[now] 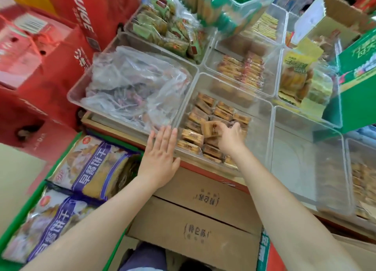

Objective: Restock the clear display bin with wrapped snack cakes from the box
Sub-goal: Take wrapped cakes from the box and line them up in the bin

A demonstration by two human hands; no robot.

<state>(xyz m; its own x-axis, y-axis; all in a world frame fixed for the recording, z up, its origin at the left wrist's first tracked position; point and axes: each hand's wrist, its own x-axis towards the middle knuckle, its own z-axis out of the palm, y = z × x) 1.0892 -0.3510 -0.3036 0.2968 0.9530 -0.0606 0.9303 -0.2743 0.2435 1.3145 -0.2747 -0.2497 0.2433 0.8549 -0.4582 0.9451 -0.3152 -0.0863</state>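
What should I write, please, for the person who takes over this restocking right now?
Left hand: open, fingers straight, flat against the near left corner of the clear bin.
Right hand: inside the bin, fingers pinching one wrapped snack cake above the others.
Done: the bin's left half holds rows of cakes.
Left: its right half is bare; place this cake, then continue. The cardboard box in front appears closed.

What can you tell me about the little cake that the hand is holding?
The snack cake is a small, flat, golden-brown block sealed in a shiny clear wrapper with dark print on it. It is tilted up on edge, above the other wrapped cakes lying in the clear display bin. The right hand pinches it with its fingertips from the right side. Nothing else seems to hold it.
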